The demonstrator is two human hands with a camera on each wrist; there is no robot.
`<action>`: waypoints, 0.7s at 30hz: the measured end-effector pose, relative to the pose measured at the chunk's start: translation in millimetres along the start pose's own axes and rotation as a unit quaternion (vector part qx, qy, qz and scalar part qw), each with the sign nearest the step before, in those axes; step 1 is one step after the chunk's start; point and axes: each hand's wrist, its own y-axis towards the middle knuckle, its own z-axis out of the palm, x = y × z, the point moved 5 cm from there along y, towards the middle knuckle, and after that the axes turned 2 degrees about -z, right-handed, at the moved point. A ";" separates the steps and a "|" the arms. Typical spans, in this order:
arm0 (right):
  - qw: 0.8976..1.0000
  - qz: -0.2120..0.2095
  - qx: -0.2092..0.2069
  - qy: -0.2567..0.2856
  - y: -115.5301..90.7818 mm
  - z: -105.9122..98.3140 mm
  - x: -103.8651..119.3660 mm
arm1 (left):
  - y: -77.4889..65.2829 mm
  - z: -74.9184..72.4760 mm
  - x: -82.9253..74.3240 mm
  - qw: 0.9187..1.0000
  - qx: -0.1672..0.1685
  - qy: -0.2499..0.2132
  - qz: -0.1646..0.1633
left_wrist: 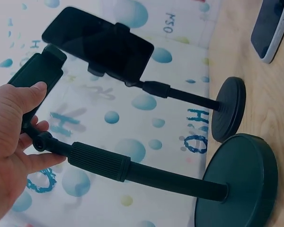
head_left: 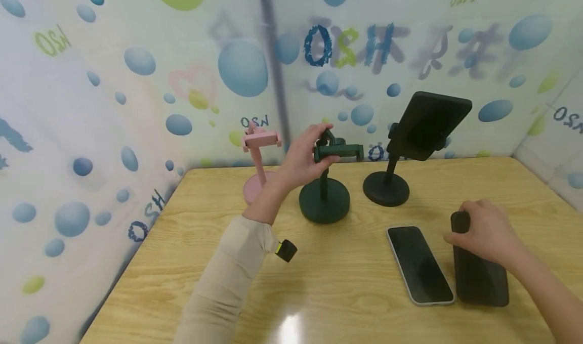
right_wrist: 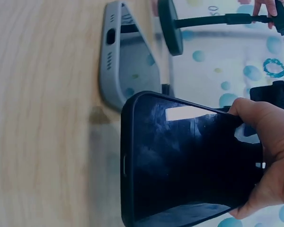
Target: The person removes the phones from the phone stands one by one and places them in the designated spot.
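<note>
Left hand (head_left: 304,158) pinched clamp (head_left: 346,152) of green stand (head_left: 324,186), near far edge of worktop (head_left: 341,268)! Right hand (head_left: 491,232) gripped black phone (head_left: 482,281), toward right edge, beside silver-rimmed phone (head_left: 420,265). Steady clamp, phone held by edges: seemed key.

- Middle stand (head_left: 324,207): dark green
- Left stand (head_left: 261,140): pink
- Right stand (head_left: 386,189) and mounted phone (head_left: 430,126): black
- Lying phone (head_left: 420,265): black screen, light grey frame
- Gripped phone (head_left: 482,279): black
- Tabletop (head_left: 341,273): yellowish wood grain
- Backdrop (head_left: 298,98): white, blue and green dots (head_left: 243,69), blue-green lettering (head_left: 347,48)
- Sleeve (head_left: 227,270): beige
</note>
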 end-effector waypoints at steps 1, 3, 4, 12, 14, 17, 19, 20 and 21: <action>1.000 -0.001 0.010 -0.008 -1.0 1.8 -2.2 | 2.0 0.6 2.5 1.000 0.000 -0.002 -0.002; 0.999 -0.003 0.029 -0.020 -2.9 5.6 -6.2 | 5.6 1.4 6.6 1.000 0.002 -0.007 -0.008; 0.999 -0.004 0.039 -0.026 -3.6 7.6 -7.6 | 7.2 1.8 8.9 1.000 0.003 -0.008 -0.010; 0.996 -0.007 0.080 -0.037 -6.1 20.1 -13.1 | 12.9 2.9 23.8 1.000 -0.001 0.003 -0.024; 0.996 -0.003 0.085 -0.034 -7.2 21.4 -14.1 | 14.4 3.4 27.0 1.000 -0.004 0.004 -0.028; 0.995 -0.001 0.089 -0.034 -8.3 22.1 -15.5 | 16.8 4.5 31.7 0.999 -0.008 0.009 -0.031; 0.995 -0.003 0.089 -0.036 -8.7 22.3 -16.4 | 17.8 5.4 35.1 0.999 -0.008 0.008 -0.038; 0.995 -0.004 0.088 -0.036 -8.8 22.4 -16.7 | 18.0 5.8 37.1 0.999 -0.008 0.009 -0.046; 0.995 -0.006 0.088 -0.036 -9.0 22.5 -16.7 | 18.3 6.0 39.0 0.999 -0.009 0.009 -0.052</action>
